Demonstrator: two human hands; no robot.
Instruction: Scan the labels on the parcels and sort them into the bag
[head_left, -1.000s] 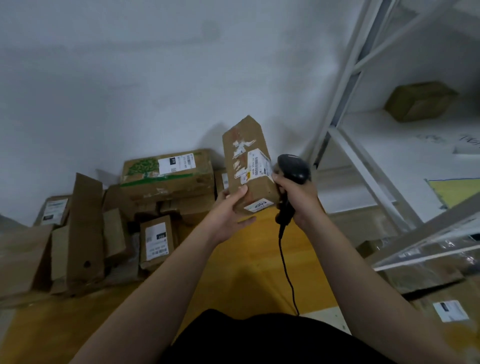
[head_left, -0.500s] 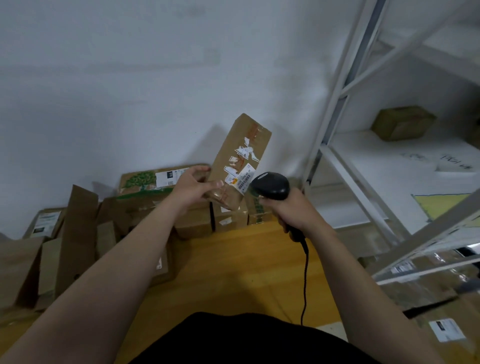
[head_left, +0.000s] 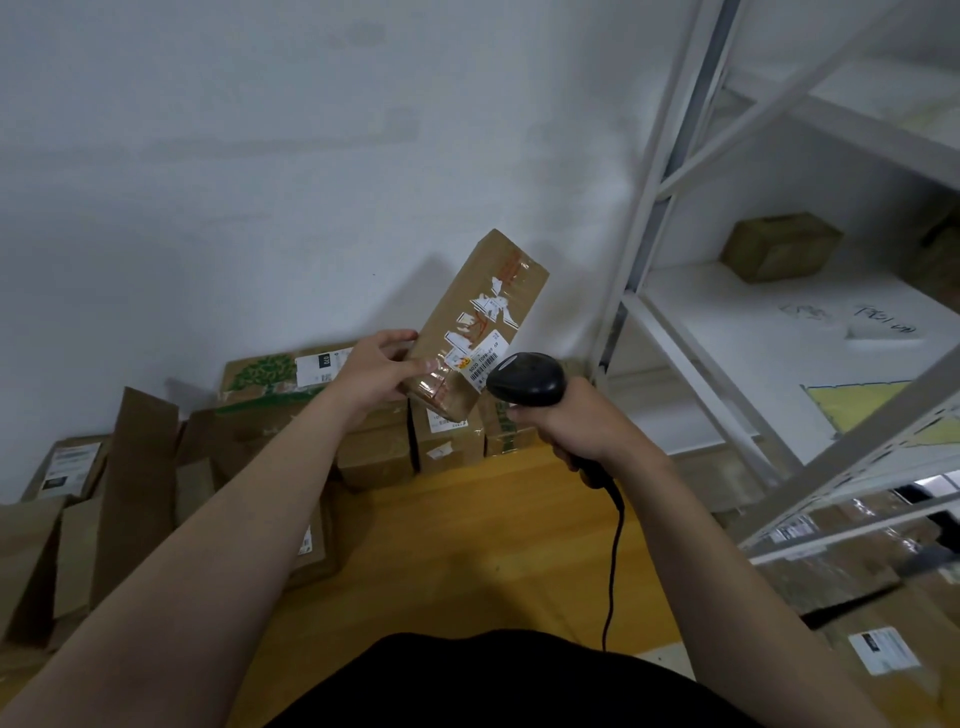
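**A:** What has the left grip (head_left: 376, 371) got?

**B:** A long brown parcel (head_left: 485, 306), held by its lower end with the thumb on the near face and the fingers curled round the far edge. The parcel is up off the surface (head_left: 467, 545), tilted with its top leaning right, in front of the white wall.

**A:** And the right grip (head_left: 576, 423)?

**B:** It's wrapped round the handle of a black scanner (head_left: 524, 376). The scanner's head sits just beside the barcode label (head_left: 484, 364), low on the parcel's right side. I cannot tell whether they touch. A black cable (head_left: 614, 561) hangs from the handle toward the person.

**A:** What's underneath?

**B:** A yellow wooden surface, with boxes piled along the wall. One has a green tree print (head_left: 270, 371) and a white label, and smaller boxes stand right of it, below the held parcel. More cartons (head_left: 135, 467) stand at the left, some on end.

**A:** On the right?

**B:** A white rack (head_left: 670, 171) with one brown box (head_left: 779, 247) on its shelf. Labelled parcels lie lower down.
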